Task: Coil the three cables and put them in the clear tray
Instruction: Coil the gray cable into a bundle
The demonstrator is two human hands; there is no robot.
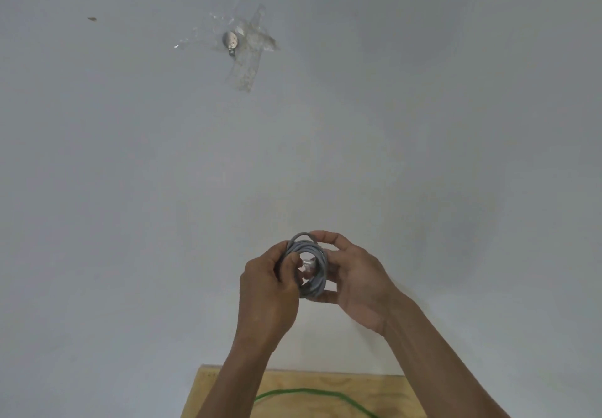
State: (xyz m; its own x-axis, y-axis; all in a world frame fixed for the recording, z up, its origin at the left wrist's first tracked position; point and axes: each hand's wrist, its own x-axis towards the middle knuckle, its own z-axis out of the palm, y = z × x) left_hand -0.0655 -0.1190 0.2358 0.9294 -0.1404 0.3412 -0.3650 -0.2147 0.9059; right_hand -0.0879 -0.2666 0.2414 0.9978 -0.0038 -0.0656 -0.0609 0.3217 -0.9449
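Observation:
A grey cable (317,256), wound into a small coil, is held up in front of the wall by both hands. My left hand (267,290) grips the coil's left side, with the thumb across its loops. My right hand (356,282) holds the right side, fingertips on the top and thumb under the bottom. A clear plug end shows inside the ring. A green cable (312,393) lies loose in a curve on the wooden table (374,391) below. The clear tray and any third cable are out of view.
A pale grey wall fills most of the view. A metal hook under clear tape (233,41) is stuck on it at the upper middle. Only the far edge of the light wooden table shows at the bottom.

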